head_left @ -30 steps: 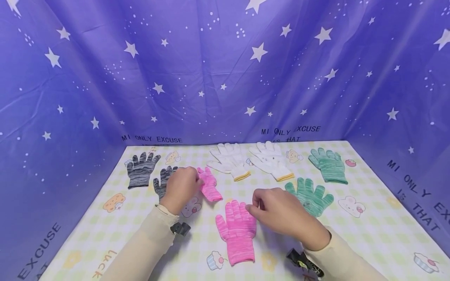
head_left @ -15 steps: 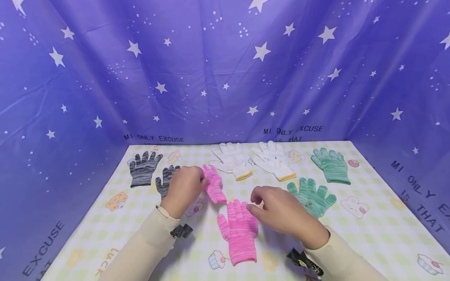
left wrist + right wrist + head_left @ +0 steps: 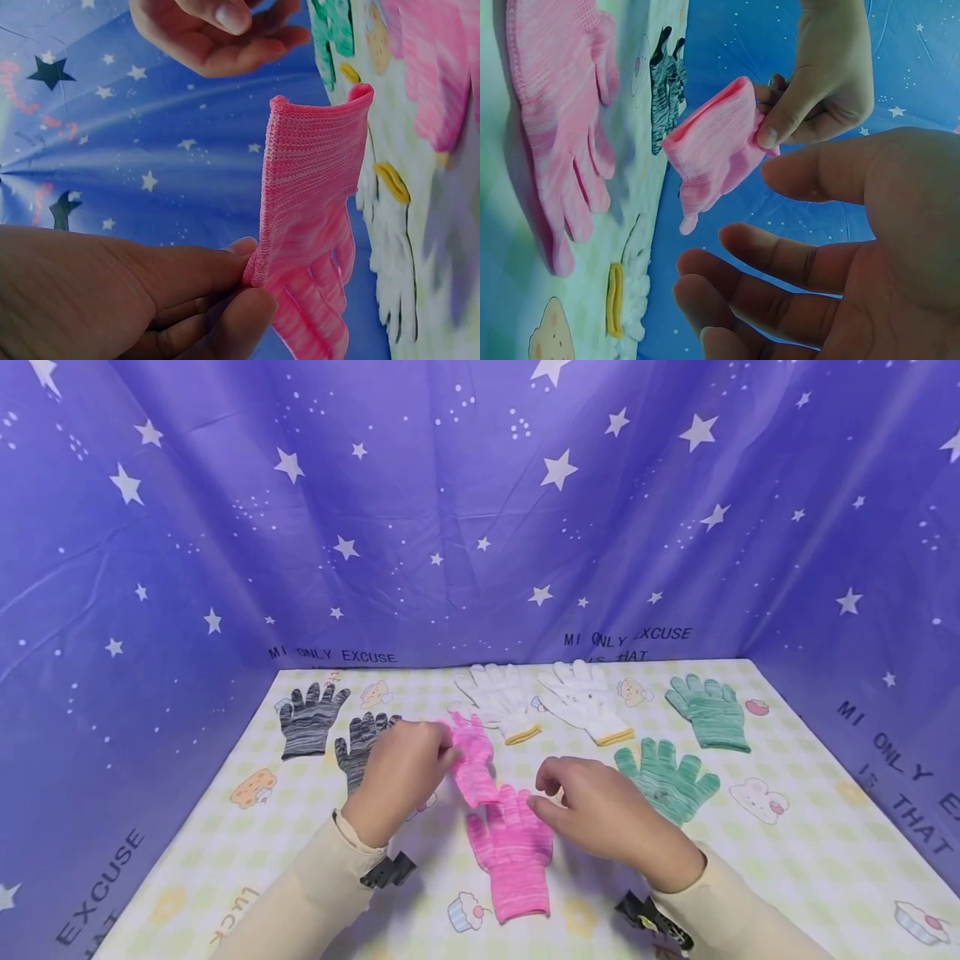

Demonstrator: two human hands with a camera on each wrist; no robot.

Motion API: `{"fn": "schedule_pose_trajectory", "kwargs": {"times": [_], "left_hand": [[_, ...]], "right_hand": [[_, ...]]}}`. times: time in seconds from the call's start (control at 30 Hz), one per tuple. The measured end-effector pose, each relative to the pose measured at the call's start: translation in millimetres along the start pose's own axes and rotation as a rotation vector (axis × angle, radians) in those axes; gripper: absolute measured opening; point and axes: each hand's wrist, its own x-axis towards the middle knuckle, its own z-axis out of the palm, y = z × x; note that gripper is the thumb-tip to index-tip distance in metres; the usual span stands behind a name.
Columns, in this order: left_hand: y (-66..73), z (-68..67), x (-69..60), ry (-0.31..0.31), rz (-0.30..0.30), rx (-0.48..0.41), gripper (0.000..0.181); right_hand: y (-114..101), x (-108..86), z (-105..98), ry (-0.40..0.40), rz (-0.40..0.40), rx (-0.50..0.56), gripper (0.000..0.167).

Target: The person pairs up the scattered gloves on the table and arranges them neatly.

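Your left hand (image 3: pixel 405 768) pinches one pink glove (image 3: pixel 472 764) by its edge, raised above the tabletop (image 3: pixel 198 852) at that hand's 3 o'clock. Your right hand (image 3: pixel 609 818) holds nothing, fingers loosely parted. Second pink glove (image 3: pixel 519 881) lies at the tabletop's 6 o'clock. Beyond: grey gloves (image 3: pixel 307 727) at 10, white gloves (image 3: pixel 504 697) at 12, green gloves (image 3: pixel 716 718) at 2. Those pairs look done; the raised glove seems left.

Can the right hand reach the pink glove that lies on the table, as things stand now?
Probably yes: the right hand is empty and hovers close by, and nothing visible stands between it and the lying pink glove.
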Motion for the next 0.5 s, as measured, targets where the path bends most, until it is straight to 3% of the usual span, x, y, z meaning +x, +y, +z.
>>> {"fn": "schedule_pose_trajectory", "kwargs": {"times": [0.5], "left_hand": [[21.8,-0.2,-11.4,-0.009,0.072,-0.033,0.040]], "right_hand": [[8.9,-17.7,-5.8,0.048,-0.015,-0.012,0.010]]}}
